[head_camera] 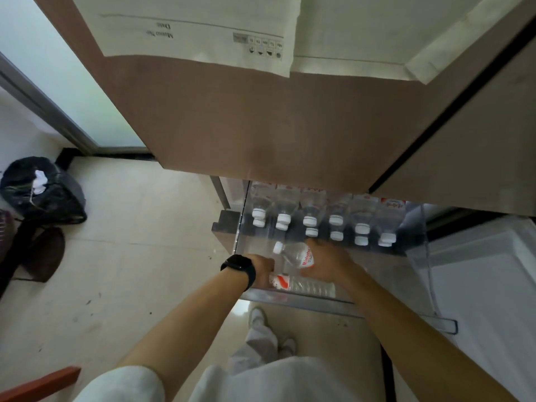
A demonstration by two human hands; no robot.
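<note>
A: What is the right hand (327,262) doing?
B: It is wrapped round a tilted bottle (298,255) at centre frame, cap pointing upper left, above the clear drawer (319,304).
A: And the left hand (262,269)?
B: It has a black watch (239,266) on the wrist. It grips the labelled end of a second bottle (307,286), which lies flat in the drawer just below the first.
A: Anything else?
B: A row of bottles (310,220) lies higher in the drawer, white caps toward the camera. A black rubbish bag (43,190) sits on the floor (145,227) at left of frame.
</note>
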